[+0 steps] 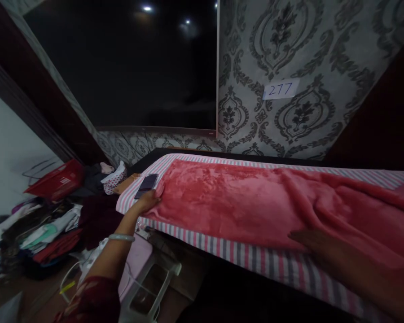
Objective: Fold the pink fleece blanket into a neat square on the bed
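Head view of a plush coral-pink fleece blanket (242,202) being spread on a long padded board covered in pink, white and grey striped cloth (256,258). Progress, judged from how the fabric lies: the portion of the blanket toward its far left end is flat and largely smooth, with its near edge running parallel to the striped border; the portion toward the right is bunched in thick folds and has not yet been flattened, so roughly half of the smoothing appears done. The left hand (148,200) reaches out with the arm nearly straight, a pale bangle (121,237) at the wrist, and its fingers are closed on the left end corner of the blanket, pinching the fabric. The right hand (311,241) lies palm down on the blanket's near edge, fingers extended and flat, pressing rather than grasping. A dark smartphone (146,185) rests on the striped cloth just beyond the blanket's left end. Left of the blanket, lower down, a heap of mixed clothes (43,233) and a red plastic basket (59,179) are seen; behind the blanket, a paper label reading 277 (280,89) is fixed to the grey damask wallpaper (309,54).
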{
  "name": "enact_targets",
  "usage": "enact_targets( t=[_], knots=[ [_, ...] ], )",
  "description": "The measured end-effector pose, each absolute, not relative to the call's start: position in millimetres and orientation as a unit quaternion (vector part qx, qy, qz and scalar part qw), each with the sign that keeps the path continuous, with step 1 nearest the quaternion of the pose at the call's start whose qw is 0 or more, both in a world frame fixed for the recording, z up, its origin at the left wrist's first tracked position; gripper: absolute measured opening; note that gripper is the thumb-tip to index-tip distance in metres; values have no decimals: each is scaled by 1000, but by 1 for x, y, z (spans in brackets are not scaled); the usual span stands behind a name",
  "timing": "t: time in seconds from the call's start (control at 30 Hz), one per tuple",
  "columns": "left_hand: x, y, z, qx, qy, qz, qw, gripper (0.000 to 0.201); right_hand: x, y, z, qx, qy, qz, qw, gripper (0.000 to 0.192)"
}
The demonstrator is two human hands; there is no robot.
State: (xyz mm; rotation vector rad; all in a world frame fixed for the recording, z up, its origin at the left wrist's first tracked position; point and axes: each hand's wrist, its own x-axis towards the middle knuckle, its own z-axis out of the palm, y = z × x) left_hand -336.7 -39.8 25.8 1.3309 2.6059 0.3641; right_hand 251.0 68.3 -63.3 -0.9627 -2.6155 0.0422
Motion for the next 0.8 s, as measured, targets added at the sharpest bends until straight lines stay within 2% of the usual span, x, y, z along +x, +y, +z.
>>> enact_targets(
  t=[0.1,0.33,0.63,0.8],
  knots=[
    [-334,-42,13,445,885,103,94,31,250,63,-65,-298,-942,65,139,49],
    [-331,-23,13,449,886,86,74,53,247,62,-74,-329,-925,61,179,42],
    [-332,0,13,422,900,78,73,28,245,45,-74,-335,-919,78,195,43],
    [-344,2,19,414,899,111,87,17,243,55,-53,-356,-909,130,175,45]
  ],
)
